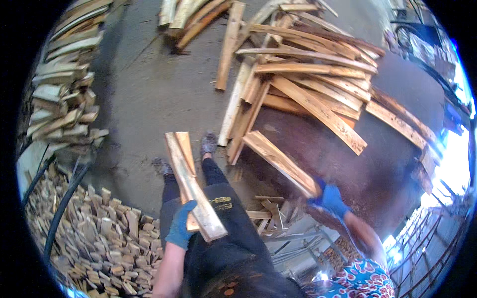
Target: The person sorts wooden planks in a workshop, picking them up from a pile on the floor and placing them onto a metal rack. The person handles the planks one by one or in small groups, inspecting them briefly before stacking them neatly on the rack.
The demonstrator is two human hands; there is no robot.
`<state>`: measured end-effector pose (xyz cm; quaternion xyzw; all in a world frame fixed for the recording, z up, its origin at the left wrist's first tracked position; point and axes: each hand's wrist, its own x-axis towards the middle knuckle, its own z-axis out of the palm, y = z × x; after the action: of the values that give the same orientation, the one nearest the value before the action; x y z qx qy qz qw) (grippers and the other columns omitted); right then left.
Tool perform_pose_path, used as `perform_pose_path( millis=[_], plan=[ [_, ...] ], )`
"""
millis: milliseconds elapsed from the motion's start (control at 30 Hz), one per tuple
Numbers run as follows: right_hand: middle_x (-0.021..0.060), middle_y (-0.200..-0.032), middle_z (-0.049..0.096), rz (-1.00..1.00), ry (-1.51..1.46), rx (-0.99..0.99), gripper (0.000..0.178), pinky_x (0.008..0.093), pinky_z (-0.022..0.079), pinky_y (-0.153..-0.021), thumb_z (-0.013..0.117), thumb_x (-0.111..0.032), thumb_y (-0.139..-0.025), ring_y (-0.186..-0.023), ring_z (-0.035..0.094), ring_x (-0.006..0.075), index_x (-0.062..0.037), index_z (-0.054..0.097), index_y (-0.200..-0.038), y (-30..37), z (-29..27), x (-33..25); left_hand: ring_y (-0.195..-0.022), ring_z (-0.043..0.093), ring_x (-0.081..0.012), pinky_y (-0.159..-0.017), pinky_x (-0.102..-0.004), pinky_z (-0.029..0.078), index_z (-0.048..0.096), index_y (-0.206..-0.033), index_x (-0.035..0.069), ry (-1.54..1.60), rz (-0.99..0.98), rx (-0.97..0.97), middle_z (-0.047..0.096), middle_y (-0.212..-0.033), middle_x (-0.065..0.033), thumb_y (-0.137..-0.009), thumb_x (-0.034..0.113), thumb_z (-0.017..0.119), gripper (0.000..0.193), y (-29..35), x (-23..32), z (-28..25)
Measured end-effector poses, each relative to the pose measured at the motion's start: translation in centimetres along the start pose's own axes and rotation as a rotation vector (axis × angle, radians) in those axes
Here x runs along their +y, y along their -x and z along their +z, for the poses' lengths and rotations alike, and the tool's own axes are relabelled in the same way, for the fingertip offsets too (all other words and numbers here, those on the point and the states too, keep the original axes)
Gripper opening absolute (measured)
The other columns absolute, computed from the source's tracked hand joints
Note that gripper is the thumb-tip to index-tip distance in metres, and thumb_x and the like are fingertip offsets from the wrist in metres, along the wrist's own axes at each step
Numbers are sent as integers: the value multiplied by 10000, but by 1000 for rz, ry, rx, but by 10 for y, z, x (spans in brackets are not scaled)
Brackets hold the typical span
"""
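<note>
My left hand (182,226), in a blue-green glove, is closed round two pale wooden boards (191,186) held together in front of my legs. One board is longer and lies over the other, their far ends slightly fanned apart. Out to the right, my right hand (331,199), in a blue glove, grips the near end of another board (280,161). That board points up and left, its far end close to the edge of a big loose heap of boards (313,74). Part of my right hand's fingers is blurred.
A stack of split boards (64,94) rises along the left side. Below it, many short wood pieces (119,248) are packed in rows behind a dark bent bar (67,203). More boards (196,17) lie at the top. Metal rods (422,258) stand at lower right.
</note>
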<state>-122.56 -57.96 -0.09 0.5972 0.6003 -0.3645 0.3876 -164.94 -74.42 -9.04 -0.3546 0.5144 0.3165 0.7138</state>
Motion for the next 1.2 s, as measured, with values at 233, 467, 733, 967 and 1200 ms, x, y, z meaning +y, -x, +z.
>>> perform_pose_path(
  millis=[233, 467, 733, 967, 1200],
  plan=[
    [78, -1069, 589, 261, -969, -436, 584, 276, 459, -801, 735, -238, -760, -925, 554, 150, 16, 498, -1230, 98, -5, -128, -918, 615, -275, -793, -377, 527, 434, -1235, -25, 95, 14, -135, 580, -1055, -156, -797, 177, 646, 527, -7, -11, -30],
    [28, -810, 586, 220, -1110, -597, 433, 258, 450, -619, 640, -397, -816, -693, 552, 114, -19, 599, -1023, 22, 25, -289, -895, 626, -232, -779, -355, 535, 497, -1183, -9, 139, 136, -203, 598, -1003, -117, -800, 178, 659, 456, -29, 15, -48],
    [104, -1222, 528, 12, -1345, -671, 636, 293, 440, -913, 648, -235, -841, -1071, 535, 166, -16, 351, -1359, -76, 102, -372, -911, 630, -211, -770, -331, 539, 453, -1267, 31, 333, 154, -300, 600, -1077, -115, -823, 326, 653, 570, -35, 44, -63],
    [126, -1301, 464, -4, -1260, -436, 723, 286, 372, -979, 643, -324, -840, -1165, 460, 169, 19, 305, -1380, -111, 145, -371, -981, 590, -187, -842, -316, 494, 461, -1280, 37, 6, 374, -232, 577, -1142, -106, -833, 316, 645, 558, -72, 48, -84],
    [88, -988, 595, 38, -1416, -503, 511, 355, 513, -738, 575, -389, -884, -827, 589, 178, -50, 443, -1242, -128, 178, -348, -1009, 550, -186, -872, -304, 450, 468, -1253, -7, -136, 481, -22, 564, -1157, -109, -769, 318, 709, 630, -75, 42, -77]
  ],
)
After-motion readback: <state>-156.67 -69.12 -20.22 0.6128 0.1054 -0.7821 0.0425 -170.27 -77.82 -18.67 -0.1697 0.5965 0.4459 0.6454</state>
